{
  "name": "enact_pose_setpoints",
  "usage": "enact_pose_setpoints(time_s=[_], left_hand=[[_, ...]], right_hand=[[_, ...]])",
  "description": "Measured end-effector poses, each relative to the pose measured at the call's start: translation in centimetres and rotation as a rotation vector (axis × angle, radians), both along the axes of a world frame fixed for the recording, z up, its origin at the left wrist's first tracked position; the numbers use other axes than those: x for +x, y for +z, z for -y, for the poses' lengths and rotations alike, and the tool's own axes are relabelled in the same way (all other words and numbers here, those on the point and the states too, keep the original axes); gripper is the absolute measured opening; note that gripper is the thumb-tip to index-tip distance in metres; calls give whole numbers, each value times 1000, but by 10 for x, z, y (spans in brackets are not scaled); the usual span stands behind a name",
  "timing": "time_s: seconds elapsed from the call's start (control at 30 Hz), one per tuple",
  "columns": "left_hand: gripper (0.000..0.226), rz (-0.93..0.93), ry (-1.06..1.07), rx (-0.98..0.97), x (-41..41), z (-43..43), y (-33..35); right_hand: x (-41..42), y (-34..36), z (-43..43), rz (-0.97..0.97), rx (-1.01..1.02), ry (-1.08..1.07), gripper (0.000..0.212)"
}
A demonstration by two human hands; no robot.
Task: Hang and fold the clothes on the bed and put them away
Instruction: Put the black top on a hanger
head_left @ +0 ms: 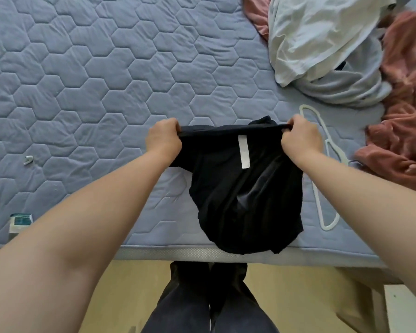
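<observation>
A blue-grey quilted bed [106,68] fills the frame above a strip of pale floor. At lower centre one black garment [245,200] with one white label [243,151] hangs to the mattress edge. The left hand [163,138] and right hand [300,138] each grip a corner of its top edge with curled fingers. One white hanger [327,228] lies just right of it. At upper right is a pile of one white garment [322,37], one pale blue garment [346,90] and pink cloth [404,131].
</observation>
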State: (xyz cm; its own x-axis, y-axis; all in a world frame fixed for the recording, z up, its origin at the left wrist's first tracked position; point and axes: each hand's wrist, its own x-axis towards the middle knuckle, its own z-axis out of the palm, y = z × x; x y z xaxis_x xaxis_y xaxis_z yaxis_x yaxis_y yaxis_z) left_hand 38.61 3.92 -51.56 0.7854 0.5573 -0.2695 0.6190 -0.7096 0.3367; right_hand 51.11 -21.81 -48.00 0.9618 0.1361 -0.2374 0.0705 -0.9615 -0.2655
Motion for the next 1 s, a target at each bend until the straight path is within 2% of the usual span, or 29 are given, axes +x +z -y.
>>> enact_pose_setpoints(time_s=[0.1,0.17,0.23,0.3,0.37,0.47,0.63,0.7,0.73,0.8,0.83,0.87,0.93,1.0], left_hand=[[25,-54,127,-26,9,0,1],[26,-85,210,-75,10,-1,5],[29,-46,324,-223,8,-3,11],[30,74,532,-492,7,-2,23],[23,198,732,-759,8,0,40],[9,268,833,-908,16,8,72],[31,420,755,-993,49,24,161],[28,486,691,-1082,61,30,206],[24,474,600,-1144,64,32,229],[32,395,350,-1287,63,36,275],[41,351,250,-1345,59,38,297],[46,308,175,-1348,54,40,318],[49,258,82,-1307,46,44,357],[51,263,30,-1259,43,49,389]], right_hand=[[15,9,6,88,-100,46,11],[18,11,12,15,-311,212,11],[16,11,19,-111,-518,363,24],[13,14,27,-160,-583,333,32],[12,21,29,-214,-439,147,30],[15,41,16,-274,-87,-38,24],[22,134,-24,-161,438,-170,38],[22,183,-36,-160,650,-294,31],[21,208,-39,-223,794,-324,30],[16,255,-35,-478,1086,-304,33],[11,279,-30,-587,1148,-238,32],[6,301,-25,-685,1200,-153,37],[-1,339,-18,-763,1265,23,48],[-7,374,-14,-830,1227,132,29]])
